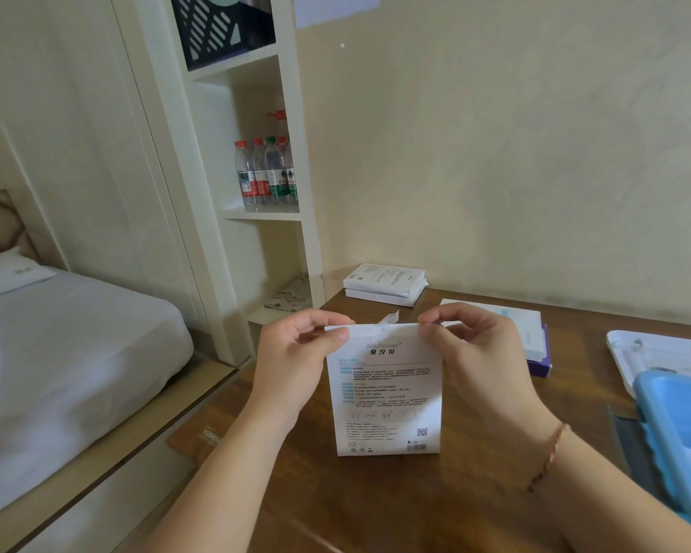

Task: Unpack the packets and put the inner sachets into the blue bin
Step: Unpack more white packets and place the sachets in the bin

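While the left hand [296, 353] pinches the top left corner of the white packet [385, 389], thumb laid across the printed face and fingers curled behind, the right hand [475, 353] pinches the top edge near the right corner in the same way. Both hands grip that packet, and it hangs upright between them over the brown table [376, 504], printed side toward the camera, its bottom edge low over the wood; whether it touches the surface cannot be told. A small torn flap [389, 317] sticks up just behind the top edge. A thin red bracelet [551, 457] circles the right wrist.

Over on the near right edge sits the blue bin [679, 425], only partly in frame, well apart from the packet and just right of the right forearm. Beyond it lies a white tray [655, 353]. Behind the right hand rests a flat white packet on a purple box [541, 353], the hand covering part of them. At the far side of the table against the wall, two white packets are stacked [385, 289]. Left of the table stands a white shelf unit [264, 217] holding water bottles [266, 173], and further left a bed [76, 345] with white sheets.
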### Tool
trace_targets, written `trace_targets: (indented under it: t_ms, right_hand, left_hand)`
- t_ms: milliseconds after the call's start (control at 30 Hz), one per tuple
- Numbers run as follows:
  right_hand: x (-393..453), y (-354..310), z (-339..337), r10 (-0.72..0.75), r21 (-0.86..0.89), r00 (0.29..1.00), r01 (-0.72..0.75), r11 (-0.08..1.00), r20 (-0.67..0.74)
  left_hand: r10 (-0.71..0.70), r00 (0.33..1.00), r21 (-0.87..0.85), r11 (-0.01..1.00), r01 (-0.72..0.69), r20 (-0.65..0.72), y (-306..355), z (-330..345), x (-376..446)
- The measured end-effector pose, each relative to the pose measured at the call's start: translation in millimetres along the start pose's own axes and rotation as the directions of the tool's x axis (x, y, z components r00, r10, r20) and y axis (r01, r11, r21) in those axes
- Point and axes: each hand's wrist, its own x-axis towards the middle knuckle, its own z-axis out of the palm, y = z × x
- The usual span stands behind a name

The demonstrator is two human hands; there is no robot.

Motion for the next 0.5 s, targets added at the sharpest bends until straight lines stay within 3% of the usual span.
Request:
trace_targets:
  t_ms: [233,500]
  right_hand:
    - [-0.3,-3.0,5.1,-0.042,-0.095,0.999,0.040,0.995,-0.027]
    - [-10.3,3.4,0.5,-0.110,-0.155,0.994,0.106,0.982,-0.018]
  left_hand:
    - [-0.071,0.994,0.036,0.997,0.068,0.081,6.1,-2.5,5.4]
    - [0.200,0.968,0.157,0.962,-0.224,0.153,-10.1,-6.7,-2.5]
